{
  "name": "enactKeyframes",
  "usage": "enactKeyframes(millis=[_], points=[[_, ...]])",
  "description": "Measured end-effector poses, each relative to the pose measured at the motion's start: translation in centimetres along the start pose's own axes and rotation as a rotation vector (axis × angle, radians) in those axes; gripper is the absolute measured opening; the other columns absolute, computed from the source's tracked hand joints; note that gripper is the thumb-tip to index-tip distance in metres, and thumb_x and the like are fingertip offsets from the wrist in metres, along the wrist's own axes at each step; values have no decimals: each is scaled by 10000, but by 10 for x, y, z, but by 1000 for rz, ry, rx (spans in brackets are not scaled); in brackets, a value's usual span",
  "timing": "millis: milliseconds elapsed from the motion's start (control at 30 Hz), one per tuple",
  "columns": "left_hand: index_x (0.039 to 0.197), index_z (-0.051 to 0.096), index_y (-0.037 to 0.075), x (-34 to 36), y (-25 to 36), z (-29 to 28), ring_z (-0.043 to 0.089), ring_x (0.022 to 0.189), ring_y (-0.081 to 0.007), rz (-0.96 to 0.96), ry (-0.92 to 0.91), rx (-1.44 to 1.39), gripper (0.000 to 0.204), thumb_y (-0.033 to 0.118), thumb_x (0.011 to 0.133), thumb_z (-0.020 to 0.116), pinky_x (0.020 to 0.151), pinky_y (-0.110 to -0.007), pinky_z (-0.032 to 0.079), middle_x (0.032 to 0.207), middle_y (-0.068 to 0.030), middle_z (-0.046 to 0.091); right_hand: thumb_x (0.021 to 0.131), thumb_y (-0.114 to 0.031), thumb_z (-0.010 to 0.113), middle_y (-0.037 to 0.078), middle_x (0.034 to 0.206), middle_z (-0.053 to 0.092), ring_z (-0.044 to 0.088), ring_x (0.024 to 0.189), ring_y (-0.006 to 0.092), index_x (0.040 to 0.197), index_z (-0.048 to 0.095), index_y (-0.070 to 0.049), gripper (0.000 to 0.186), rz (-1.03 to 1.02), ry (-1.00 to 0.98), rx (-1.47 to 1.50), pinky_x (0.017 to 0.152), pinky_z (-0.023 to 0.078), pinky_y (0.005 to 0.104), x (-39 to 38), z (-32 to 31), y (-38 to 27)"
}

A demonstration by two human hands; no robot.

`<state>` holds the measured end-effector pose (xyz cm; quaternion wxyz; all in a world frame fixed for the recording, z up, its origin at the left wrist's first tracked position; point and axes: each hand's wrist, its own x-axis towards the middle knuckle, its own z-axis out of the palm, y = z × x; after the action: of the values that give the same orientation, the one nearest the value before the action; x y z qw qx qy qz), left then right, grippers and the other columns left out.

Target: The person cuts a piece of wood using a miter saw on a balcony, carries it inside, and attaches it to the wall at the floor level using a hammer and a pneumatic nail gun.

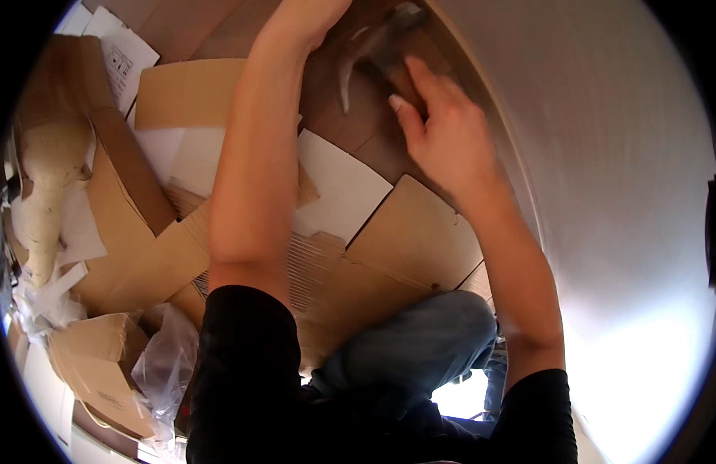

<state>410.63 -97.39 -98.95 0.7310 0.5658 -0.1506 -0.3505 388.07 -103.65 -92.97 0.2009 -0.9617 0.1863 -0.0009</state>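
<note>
My left hand reaches up to the top edge, mostly cut off, so I cannot make out what its fingers hold. My right hand is open, with thumb and forefinger apart, beside the pale vertical panel on the right. Just beyond its fingertips is a blurred grey tool, perhaps a hammer, over the dark wooden floor; I cannot tell whether my fingers touch it. Flattened cardboard and a white sheet lie below my hands.
More cardboard pieces cover the floor on the left, along with a cream, irregularly shaped item at the edge. A cardboard box with clear plastic sits at the lower left. My bent knee rests low in the middle.
</note>
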Motion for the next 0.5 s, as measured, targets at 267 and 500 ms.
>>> enactKeyframes(millis=[267, 500], points=[[1337, 560, -12, -4, -8, -9, 573, 1254, -256, -12, -53, -86, 491, 383, 1046, 575, 1136, -381, 411, 1357, -128, 589, 996, -338, 631, 206, 1121, 670, 709, 860, 440, 1453, 544, -136, 507, -65, -218, -50, 751, 597, 514, -14, -5, -16], [1281, 587, 41, -1, -8, -9, 548, 1265, -214, -20, -85, -145, 428, 384, 1025, 590, 1155, -376, 377, 1331, -60, 597, 986, -319, 644, 205, 1125, 691, 708, 888, 442, 1451, 542, -121, 515, 128, -31, -16, 762, 588, 526, -7, 4, 3]])
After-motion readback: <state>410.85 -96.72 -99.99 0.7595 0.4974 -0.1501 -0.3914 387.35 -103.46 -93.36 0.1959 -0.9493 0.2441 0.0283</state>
